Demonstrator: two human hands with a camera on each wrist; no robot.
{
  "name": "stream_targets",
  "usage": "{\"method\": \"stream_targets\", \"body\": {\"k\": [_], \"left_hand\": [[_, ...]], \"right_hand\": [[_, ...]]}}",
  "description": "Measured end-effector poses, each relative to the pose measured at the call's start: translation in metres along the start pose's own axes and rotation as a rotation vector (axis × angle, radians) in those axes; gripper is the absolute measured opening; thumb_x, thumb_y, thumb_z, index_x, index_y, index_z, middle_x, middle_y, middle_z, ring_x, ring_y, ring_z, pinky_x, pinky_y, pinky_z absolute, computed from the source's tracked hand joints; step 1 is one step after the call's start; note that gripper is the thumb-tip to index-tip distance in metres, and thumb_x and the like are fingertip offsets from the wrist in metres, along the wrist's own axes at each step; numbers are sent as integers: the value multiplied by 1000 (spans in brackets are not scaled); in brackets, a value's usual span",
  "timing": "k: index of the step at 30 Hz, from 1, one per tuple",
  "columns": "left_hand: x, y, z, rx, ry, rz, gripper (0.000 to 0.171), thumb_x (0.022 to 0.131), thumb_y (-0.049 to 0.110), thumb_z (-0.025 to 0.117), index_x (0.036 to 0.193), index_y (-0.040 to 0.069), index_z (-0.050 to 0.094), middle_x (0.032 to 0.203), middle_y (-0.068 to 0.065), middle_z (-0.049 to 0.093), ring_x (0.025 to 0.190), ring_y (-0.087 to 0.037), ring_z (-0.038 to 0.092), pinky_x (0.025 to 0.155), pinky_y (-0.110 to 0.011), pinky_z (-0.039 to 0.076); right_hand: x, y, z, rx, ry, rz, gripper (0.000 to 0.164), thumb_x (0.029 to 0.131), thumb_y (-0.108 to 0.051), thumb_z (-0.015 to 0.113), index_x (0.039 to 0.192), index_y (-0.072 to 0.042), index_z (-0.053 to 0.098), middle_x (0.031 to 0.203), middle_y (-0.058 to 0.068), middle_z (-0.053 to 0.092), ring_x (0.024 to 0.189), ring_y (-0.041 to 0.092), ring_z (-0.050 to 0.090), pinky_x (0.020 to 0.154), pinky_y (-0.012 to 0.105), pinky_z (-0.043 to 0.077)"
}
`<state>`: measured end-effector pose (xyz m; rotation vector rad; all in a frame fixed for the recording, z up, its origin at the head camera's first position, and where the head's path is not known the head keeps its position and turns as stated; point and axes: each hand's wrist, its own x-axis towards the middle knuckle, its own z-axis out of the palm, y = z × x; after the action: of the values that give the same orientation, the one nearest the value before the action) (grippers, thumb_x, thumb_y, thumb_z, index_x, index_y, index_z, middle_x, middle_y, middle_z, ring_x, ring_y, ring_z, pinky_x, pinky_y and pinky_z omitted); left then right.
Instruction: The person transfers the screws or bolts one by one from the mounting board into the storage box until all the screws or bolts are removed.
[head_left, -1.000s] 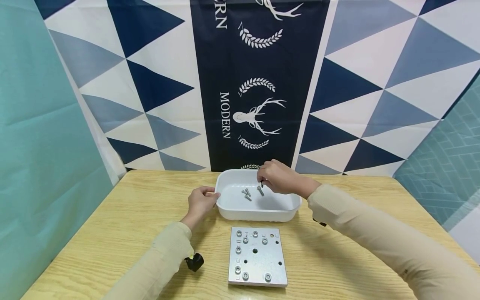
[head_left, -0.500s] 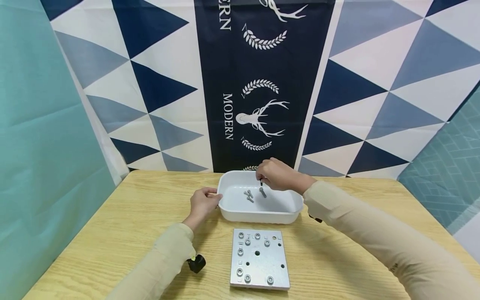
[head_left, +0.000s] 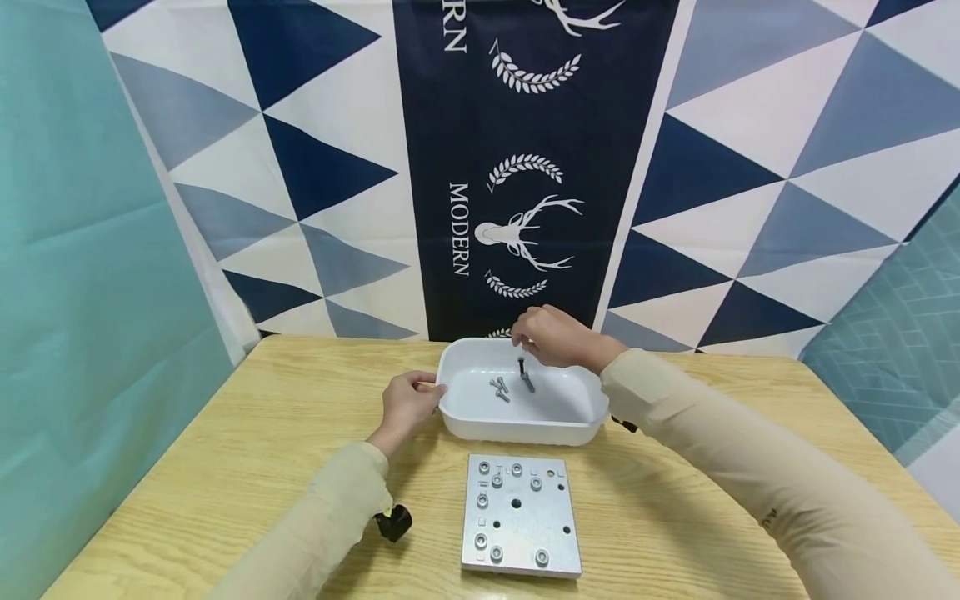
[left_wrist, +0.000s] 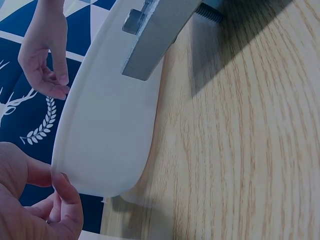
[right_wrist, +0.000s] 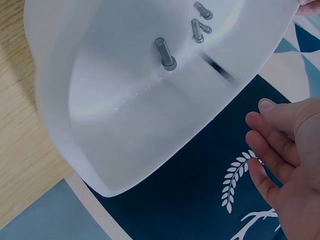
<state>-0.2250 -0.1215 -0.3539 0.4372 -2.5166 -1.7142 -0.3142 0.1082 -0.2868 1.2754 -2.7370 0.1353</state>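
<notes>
My left hand (head_left: 408, 408) pinches the left rim of a white plastic bin (head_left: 517, 432) between thumb and fingers, also plain in the left wrist view. Over the bin's back side is my right hand (head_left: 555, 337), fingers loosely bent and holding nothing. Below its fingertips a small black screw (head_left: 522, 365) is in mid-air, a dark blurred streak in the right wrist view. On the bin floor lie a larger silver socket-head bolt (right_wrist: 165, 54) and several smaller silver bolts (right_wrist: 197, 30) to its left in the head view.
In front of the bin, a square metal plate (head_left: 525, 517) lies on the wooden table (head_left: 300, 417), with several socket-head bolts seated and some bare holes. A patterned cloth (head_left: 337, 167) hangs right behind the bin. Teal sheeting (head_left: 97, 292) borders the left side.
The black screw, earlier between my right fingertips, has left them and drops toward the bin. My right hand has risen slightly. The left hand keeps its hold on the rim.
</notes>
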Motion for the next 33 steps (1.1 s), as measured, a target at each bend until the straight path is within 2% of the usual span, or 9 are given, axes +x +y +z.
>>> {"method": "stream_targets", "body": {"k": [4,9,13,18,21,33], "left_hand": [[0,1,0,5,1,-4,25,87,13,68,109,1,68,85,-10,63,64,-11,59,56,-18,50],[0,2,-1,8,-3,0,25,87,13,68,109,1,68,86,-10,64,64,-11,59,58,-20,53],[0,1,-1,11,-1,3,25,87,13,68,110,1,68,87,-11,64,65,-12,60,60,-22,54],[-1,0,0,16,3,11,25,87,12,68,109,0,68,87,-12,65,66,-12,60,58,-20,54],[-1,-1,1,12,5,15,25,87,12,68,108,0,68,86,-12,65,65,-12,60,58,-20,53],[-2,-1,1,8,7,7,26,86,13,68,109,1,68,88,-12,65,65,-12,60,59,-19,53]], "right_hand": [[-3,-2,-1,3,-8,4,17,85,-1,67,98,-8,74,96,5,73,90,19,63,84,36,54],[-11,-15,-6,-5,-6,-21,17,83,-3,71,98,-11,73,99,4,72,93,18,63,85,35,53],[-21,-30,-6,-43,12,-86,16,82,-5,73,96,-12,72,97,1,72,94,17,63,83,33,51],[-37,-52,-4,-47,59,-186,14,82,-7,73,95,-12,73,95,0,72,92,15,64,84,32,52],[-45,-64,-1,-41,78,-218,15,82,-9,74,96,-13,73,94,-2,71,91,14,64,86,32,53],[-68,-90,9,-24,68,-251,18,83,-14,74,100,-16,70,99,-4,70,98,12,62,94,34,52]]}}
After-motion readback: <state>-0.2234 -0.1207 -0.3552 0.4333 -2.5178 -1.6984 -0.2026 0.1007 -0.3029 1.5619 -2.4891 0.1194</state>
